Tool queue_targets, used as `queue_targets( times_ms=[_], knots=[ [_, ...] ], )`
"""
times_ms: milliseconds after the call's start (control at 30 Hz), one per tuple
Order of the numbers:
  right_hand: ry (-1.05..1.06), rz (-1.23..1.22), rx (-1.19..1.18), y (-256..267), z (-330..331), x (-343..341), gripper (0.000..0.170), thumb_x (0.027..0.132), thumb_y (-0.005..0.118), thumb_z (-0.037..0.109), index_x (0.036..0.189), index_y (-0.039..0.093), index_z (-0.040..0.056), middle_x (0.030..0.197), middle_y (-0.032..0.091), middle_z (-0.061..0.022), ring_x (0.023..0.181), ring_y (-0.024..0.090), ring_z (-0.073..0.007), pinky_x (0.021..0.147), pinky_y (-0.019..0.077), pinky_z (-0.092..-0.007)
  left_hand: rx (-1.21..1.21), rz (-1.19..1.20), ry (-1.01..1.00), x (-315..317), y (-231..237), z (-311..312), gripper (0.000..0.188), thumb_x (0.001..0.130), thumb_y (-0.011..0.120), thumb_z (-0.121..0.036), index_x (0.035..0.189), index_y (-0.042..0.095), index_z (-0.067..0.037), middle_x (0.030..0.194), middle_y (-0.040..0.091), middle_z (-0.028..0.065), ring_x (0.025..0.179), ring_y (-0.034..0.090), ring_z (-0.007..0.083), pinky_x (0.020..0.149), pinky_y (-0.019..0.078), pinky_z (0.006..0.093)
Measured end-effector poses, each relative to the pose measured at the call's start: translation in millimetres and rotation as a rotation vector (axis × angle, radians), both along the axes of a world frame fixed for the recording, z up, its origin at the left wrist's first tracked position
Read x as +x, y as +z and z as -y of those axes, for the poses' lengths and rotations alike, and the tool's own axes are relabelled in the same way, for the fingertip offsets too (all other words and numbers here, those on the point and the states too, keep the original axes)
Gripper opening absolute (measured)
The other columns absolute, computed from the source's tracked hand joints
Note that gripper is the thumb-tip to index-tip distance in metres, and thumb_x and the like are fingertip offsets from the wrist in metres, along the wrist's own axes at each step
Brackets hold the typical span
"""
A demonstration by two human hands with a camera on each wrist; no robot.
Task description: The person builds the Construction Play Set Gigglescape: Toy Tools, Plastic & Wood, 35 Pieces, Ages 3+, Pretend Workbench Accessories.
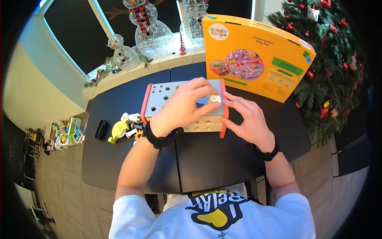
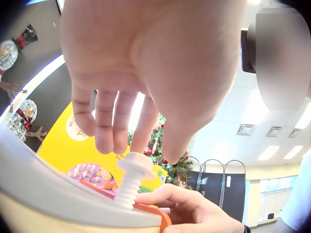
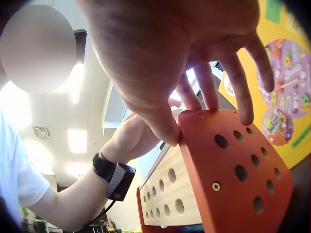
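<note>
A toy workbench box (image 1: 159, 97) with a grey perforated top, pale wooden side and red end panels (image 3: 233, 160) stands on the table. A white plastic toy screw (image 2: 129, 182) stands tilted in its top near the right end, much of the thread showing. My left hand (image 1: 185, 101) reaches over the box and pinches the screw's head between thumb and index finger; its other fingers extend beyond. At the right end, my right hand (image 1: 250, 119) grips the red panel, thumb at the near corner and fingers over the top edge.
Left of the box lie a yellow-green toy piece (image 1: 119, 130), white and dark screws and an orange gear (image 1: 138, 134). A black case (image 1: 101, 130) lies farther left on the dark table (image 1: 223, 163). Behind stand the yellow packaging box (image 1: 258, 44) and a decorated tree (image 1: 326, 63).
</note>
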State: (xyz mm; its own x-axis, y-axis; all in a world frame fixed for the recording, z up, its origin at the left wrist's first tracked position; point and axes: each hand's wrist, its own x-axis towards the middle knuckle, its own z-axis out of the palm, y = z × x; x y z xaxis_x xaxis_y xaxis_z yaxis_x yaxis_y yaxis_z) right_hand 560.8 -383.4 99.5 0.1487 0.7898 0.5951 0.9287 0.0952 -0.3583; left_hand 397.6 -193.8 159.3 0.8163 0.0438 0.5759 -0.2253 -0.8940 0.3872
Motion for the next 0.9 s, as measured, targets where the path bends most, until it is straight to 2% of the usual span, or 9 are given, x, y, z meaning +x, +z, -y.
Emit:
queue_targets(
  times_ms=[67,167,267,367,567,667,767,900],
  knots=[
    [0.000,0.002,0.002,0.8,0.0,0.8,0.045,0.086,0.082,0.033,0.124,0.070,0.0100,0.143,0.066,-0.0061,0.114,0.069,-0.0300,0.097,0.0514,-0.0440,0.044,0.094,-0.008,3.1,-11.9,-2.5,0.025,0.089,0.082,-0.016,0.109,0.074,-0.003,0.104,0.071,0.0106,0.092,0.070,0.0285,0.078,0.0566,0.0368],
    [0.002,0.010,0.005,2.2,0.8,-0.3,0.046,0.086,0.082,0.033,0.125,0.070,0.0100,0.142,0.066,-0.0062,0.115,0.069,-0.0302,0.097,0.0515,-0.0440,-0.116,0.107,-0.015,2.5,-21.5,-1.1,0.023,0.088,0.081,-0.011,0.109,0.074,-0.004,0.106,0.072,0.0095,0.093,0.071,0.0250,0.078,0.0566,0.0359],
    [0.001,0.021,0.016,2.1,1.1,-0.5,0.047,0.086,0.083,0.033,0.125,0.070,0.0098,0.142,0.067,-0.0061,0.114,0.069,-0.0303,0.097,0.0516,-0.0439,-0.098,0.105,-0.028,1.2,-23.4,-4.5,0.024,0.088,0.079,-0.007,0.112,0.074,-0.004,0.109,0.073,0.0088,0.099,0.070,0.0228,0.080,0.0557,0.0342],
    [0.003,0.023,0.007,3.7,0.8,0.0,0.048,0.086,0.083,0.033,0.126,0.070,0.0096,0.142,0.067,-0.0064,0.114,0.069,-0.0303,0.096,0.0519,-0.0436,-0.246,0.050,-0.113,2.9,-25.9,-10.5,0.027,0.088,0.078,-0.006,0.115,0.074,-0.005,0.111,0.073,0.0088,0.104,0.068,0.0225,0.082,0.0546,0.0337],
    [0.004,0.026,0.019,4.2,1.1,-1.2,0.048,0.085,0.084,0.031,0.125,0.070,0.0091,0.141,0.067,-0.0072,0.112,0.069,-0.0306,0.095,0.0525,-0.0432,-0.274,0.042,-0.068,0.5,-14.8,0.4,0.030,0.090,0.079,-0.008,0.119,0.073,-0.005,0.112,0.073,0.0083,0.100,0.066,0.0210,0.083,0.0520,0.0322],
    [0.010,0.020,0.022,3.1,1.7,-0.8,0.048,0.085,0.084,0.030,0.125,0.069,0.0086,0.141,0.067,-0.0073,0.112,0.070,-0.0307,0.094,0.0525,-0.0433,-0.189,-0.009,-0.014,2.8,-18.9,-7.8,0.032,0.087,0.082,-0.013,0.117,0.074,-0.006,0.103,0.072,0.0057,0.095,0.068,0.0230,0.080,0.0553,0.0338],
    [0.010,0.023,0.028,2.7,0.4,-0.4,0.048,0.084,0.084,0.029,0.125,0.069,0.0081,0.141,0.067,-0.0076,0.111,0.070,-0.0307,0.094,0.0526,-0.0433,-0.243,0.013,-0.035,2.7,-22.9,-8.0,0.032,0.086,0.084,-0.013,0.116,0.074,-0.006,0.106,0.072,0.0051,0.090,0.067,0.0217,0.078,0.0539,0.0335],
    [0.007,0.021,0.032,3.0,0.7,0.3,0.048,0.084,0.084,0.029,0.124,0.069,0.0074,0.140,0.067,-0.0078,0.110,0.070,-0.0310,0.094,0.0527,-0.0431,-0.341,-0.011,-0.069,1.0,-24.8,-8.7,0.032,0.087,0.085,-0.013,0.117,0.074,-0.007,0.113,0.073,0.0070,0.098,0.064,0.0164,0.078,0.0506,0.0312]
  ],
)
